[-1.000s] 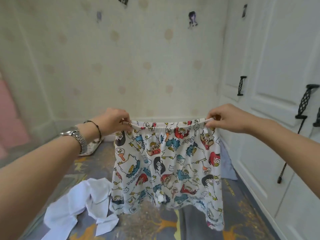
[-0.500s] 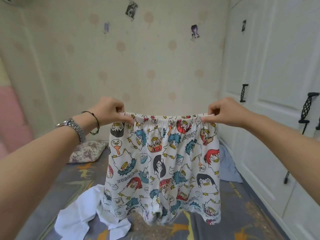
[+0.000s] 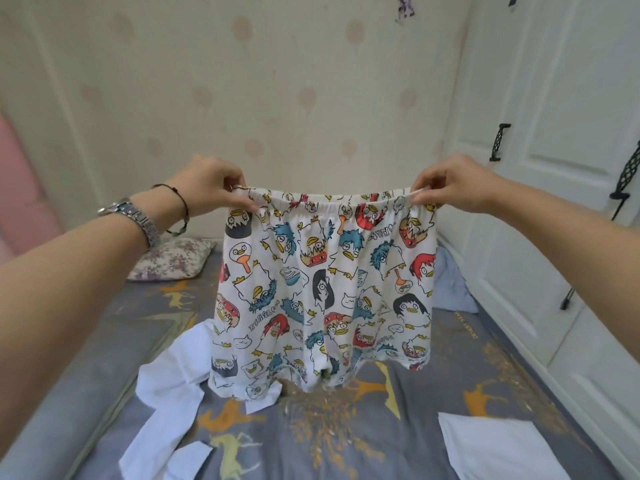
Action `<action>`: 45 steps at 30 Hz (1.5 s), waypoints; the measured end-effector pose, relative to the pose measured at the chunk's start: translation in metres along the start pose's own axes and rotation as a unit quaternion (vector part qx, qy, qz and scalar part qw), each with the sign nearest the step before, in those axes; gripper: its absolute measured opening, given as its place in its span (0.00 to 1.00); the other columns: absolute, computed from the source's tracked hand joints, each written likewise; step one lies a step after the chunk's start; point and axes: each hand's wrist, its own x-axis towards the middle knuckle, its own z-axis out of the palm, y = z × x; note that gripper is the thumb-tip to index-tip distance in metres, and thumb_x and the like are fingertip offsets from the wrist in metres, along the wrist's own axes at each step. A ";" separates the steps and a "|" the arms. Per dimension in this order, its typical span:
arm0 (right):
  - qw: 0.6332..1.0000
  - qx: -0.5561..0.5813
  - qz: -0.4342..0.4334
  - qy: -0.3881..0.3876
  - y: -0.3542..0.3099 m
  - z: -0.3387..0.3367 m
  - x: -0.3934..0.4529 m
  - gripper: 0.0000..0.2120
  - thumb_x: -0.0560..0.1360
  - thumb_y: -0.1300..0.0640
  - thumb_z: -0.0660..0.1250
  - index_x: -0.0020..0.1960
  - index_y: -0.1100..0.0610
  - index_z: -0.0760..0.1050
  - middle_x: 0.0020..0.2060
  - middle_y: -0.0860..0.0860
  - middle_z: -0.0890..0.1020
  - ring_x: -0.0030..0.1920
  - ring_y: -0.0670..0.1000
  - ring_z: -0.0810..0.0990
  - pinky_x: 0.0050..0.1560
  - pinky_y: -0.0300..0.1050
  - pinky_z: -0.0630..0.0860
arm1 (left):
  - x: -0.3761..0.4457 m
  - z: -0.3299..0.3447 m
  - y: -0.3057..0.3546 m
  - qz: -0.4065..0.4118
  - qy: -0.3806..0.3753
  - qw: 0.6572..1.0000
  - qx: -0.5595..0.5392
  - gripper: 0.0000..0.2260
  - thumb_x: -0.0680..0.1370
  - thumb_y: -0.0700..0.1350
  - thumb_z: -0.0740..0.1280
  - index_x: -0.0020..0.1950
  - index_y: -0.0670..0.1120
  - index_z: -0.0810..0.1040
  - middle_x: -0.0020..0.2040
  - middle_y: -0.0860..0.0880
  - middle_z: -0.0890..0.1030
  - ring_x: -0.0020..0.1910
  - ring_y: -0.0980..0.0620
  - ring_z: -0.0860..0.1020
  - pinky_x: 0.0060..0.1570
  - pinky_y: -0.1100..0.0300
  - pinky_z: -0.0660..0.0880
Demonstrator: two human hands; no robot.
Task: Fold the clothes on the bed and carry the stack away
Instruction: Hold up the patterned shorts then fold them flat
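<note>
A folded white cloth (image 3: 498, 445) is lying on the grey bed (image 3: 346, 438) at five o'clock, and a crumpled white garment (image 3: 173, 382) is sprawling at seven o'clock. Above them, at centre, the cartoon-print shorts (image 3: 325, 289) are hanging spread in the air, legs dangling clear of the bedcover. The left hand (image 3: 211, 185), at ten o'clock, is pinching one waistband corner between thumb and curled fingers; the right hand (image 3: 453, 183), at two o'clock, is pinching the other. Farther off, a floral pillow (image 3: 173, 258) is resting at nine o'clock, and a white wardrobe (image 3: 554, 133) is standing at three o'clock.
</note>
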 end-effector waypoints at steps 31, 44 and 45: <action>0.986 -0.043 0.149 -0.067 0.160 0.194 -0.012 0.03 0.72 0.61 0.71 0.42 0.58 0.77 0.35 0.52 0.80 0.29 0.45 0.79 0.26 0.30 0.71 | -0.012 0.249 -0.049 -0.133 -0.143 0.979 -0.050 0.22 0.70 0.47 0.73 0.26 0.49 0.62 0.25 0.52 0.66 0.29 0.51 0.66 0.30 0.56 0.54; 0.996 -0.022 0.081 -0.020 0.273 0.250 0.041 0.04 0.72 0.62 0.70 0.47 0.61 0.79 0.39 0.52 0.80 0.39 0.49 0.75 0.42 0.41 0.67 | 0.033 0.348 -0.060 -0.203 -0.067 0.975 -0.057 0.09 0.71 0.43 0.73 0.41 0.38 0.80 0.38 0.42 0.82 0.37 0.46 0.78 0.38 0.59 0.70; 0.997 -0.019 0.075 -0.021 0.276 0.254 0.038 0.05 0.72 0.63 0.70 0.47 0.62 0.79 0.39 0.53 0.80 0.39 0.49 0.74 0.42 0.40 0.66 | 0.029 0.353 -0.060 -0.200 -0.065 0.976 -0.054 0.08 0.71 0.43 0.73 0.42 0.38 0.80 0.38 0.41 0.82 0.39 0.44 0.79 0.40 0.58 0.71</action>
